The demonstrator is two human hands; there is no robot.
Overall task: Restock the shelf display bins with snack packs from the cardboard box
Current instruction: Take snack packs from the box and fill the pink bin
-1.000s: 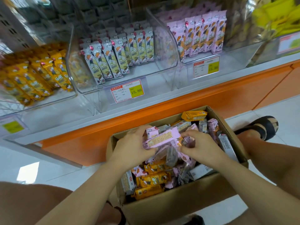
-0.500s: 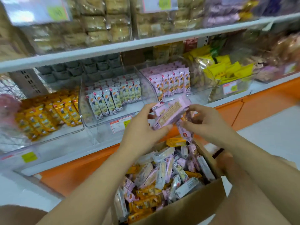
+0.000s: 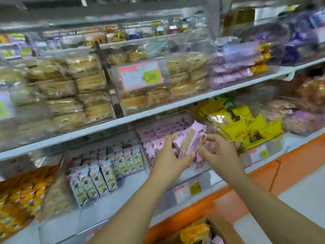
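We stand before the shelving (image 3: 105, 125), whose tiers carry clear bins of wrapped snacks. On the lowest tier sit a bin of orange packs (image 3: 19, 199) at the left, a bin of green-and-white packs (image 3: 98, 178) in the middle, and to its right the pink bin (image 3: 202, 175), which is already part filled with rows of pink stock (image 3: 158, 132). The cardboard box (image 3: 226, 231) shows only at the bottom edge, well below the bins, with a yellow pack (image 3: 195, 231) visible inside. Our left hand (image 3: 168, 159) and right hand (image 3: 219, 152) meet over the mouth of the pink bin, holding a small bundle of pink snack packs (image 3: 191, 140) between them. The left fingers curl round its left side and underside, and the right fingers pinch its right edge. We judge this to be the placing step: the bundle is up at the matching bin but not yet set down. The next move calls for lowering it behind the front lip and lining the packs up with the standing rows before letting go. As for writing, the price card (image 3: 140, 74) on the tier above reads "8.00" on its green patch. The tag (image 3: 187, 191) under the pink bin is too blurred to read, and we can make out no brand names.
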